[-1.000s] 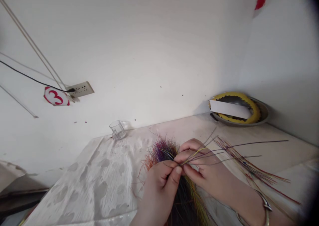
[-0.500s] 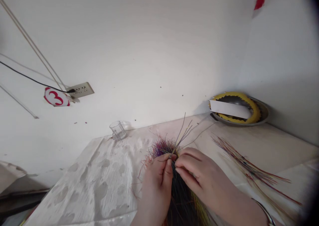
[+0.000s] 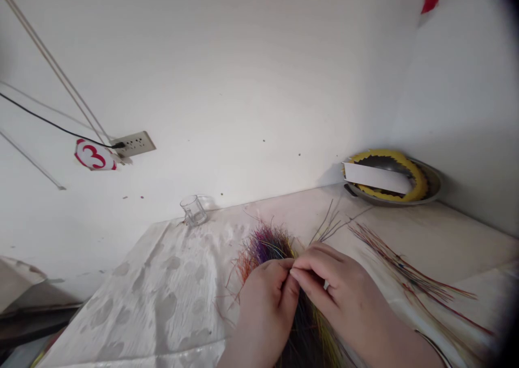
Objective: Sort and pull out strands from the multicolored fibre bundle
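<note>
My left hand (image 3: 270, 303) is closed, its thumb and forefinger pinched together over a bristly bundle. Fingertips of my right hand (image 3: 336, 287) meet them in a pinch of their own. Several thin, wire-like strands (image 3: 326, 227) stick out above my right hand and lean to the right; both hands seem to hold them, though the pinched part is hidden. Beneath lies the thick bundle of fine coloured strands (image 3: 265, 243), purple, orange and yellow at its tips and dark further down. My hands cover its middle.
To the right, a loose bunch of long thin strands (image 3: 405, 273) lies on the tablecloth (image 3: 170, 303). A metal pan (image 3: 433, 187) with a yellow toothed ring (image 3: 419, 176) and white strip stands in the corner. A glass mug (image 3: 194, 211) is by the wall, below a power socket (image 3: 140, 142).
Both hands have shifted slightly right and closer together. The thin strands, which rose nearly upright from my left fingertips, now lean right behind my right hand.
</note>
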The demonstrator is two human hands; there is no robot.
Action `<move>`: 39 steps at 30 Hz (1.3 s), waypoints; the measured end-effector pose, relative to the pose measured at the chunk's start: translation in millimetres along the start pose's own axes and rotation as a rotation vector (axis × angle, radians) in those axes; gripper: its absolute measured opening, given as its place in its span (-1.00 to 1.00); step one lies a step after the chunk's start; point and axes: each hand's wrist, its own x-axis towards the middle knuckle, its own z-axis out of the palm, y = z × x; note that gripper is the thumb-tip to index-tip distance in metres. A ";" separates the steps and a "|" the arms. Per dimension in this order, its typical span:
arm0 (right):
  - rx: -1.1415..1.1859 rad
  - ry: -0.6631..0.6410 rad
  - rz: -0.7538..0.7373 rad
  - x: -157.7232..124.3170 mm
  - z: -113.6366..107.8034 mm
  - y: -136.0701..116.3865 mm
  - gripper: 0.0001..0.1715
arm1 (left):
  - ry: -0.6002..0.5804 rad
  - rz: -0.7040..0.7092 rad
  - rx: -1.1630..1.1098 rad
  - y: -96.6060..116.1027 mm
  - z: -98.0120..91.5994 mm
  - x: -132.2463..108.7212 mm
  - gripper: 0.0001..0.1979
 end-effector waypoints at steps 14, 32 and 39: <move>0.167 -0.114 0.114 11.7 -11.4 6.8 -0.82 | 0.037 -0.227 -0.687 -4.9 -13.0 -1.6 -0.68; 0.134 -0.055 -0.249 14.0 -9.2 17.8 -0.54 | -0.198 -0.195 -0.726 -3.2 -7.5 -4.0 -0.64; 0.009 -0.007 -0.220 15.0 -4.5 18.4 -0.77 | 0.093 0.002 -0.220 2.0 -7.1 -1.8 -0.73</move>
